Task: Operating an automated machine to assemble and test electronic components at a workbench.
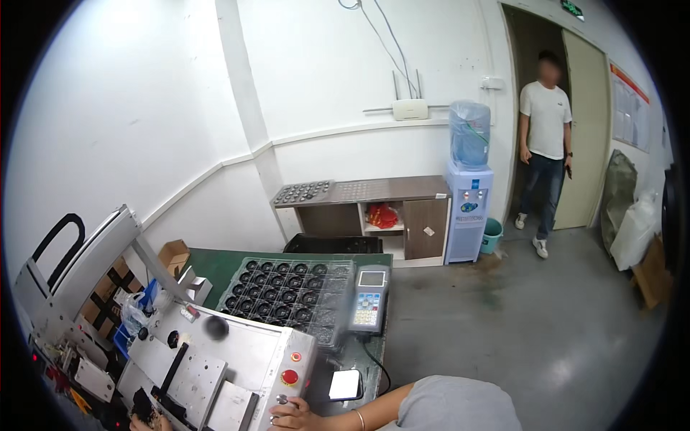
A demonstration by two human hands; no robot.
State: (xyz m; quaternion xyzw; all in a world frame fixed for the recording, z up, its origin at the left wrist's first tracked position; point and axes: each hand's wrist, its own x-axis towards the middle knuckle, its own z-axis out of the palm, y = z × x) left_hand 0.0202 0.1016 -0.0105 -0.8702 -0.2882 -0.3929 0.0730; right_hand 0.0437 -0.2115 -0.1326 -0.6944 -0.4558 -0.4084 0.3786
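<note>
A pale benchtop machine (237,345) with a metal bed (183,381) fills the lower left. My right hand (296,415) rests on its front corner, fingers stretched against a silver push button (281,399). A red emergency-stop button (289,377) sits just above that hand. At the lower edge, partly cut off, my left hand (152,422) has its fingers closed around a small black piece (142,404) whose kind I cannot make out. A black ball-shaped knob (215,327) stands out over the machine's top, slightly blurred.
Beside the machine, a clear tray (287,293) of round black parts and a grey handheld keypad controller (369,298) lie on a green table (215,260). Behind stand a low cabinet (424,226) and a water dispenser (468,208). A person (544,122) walks through the doorway.
</note>
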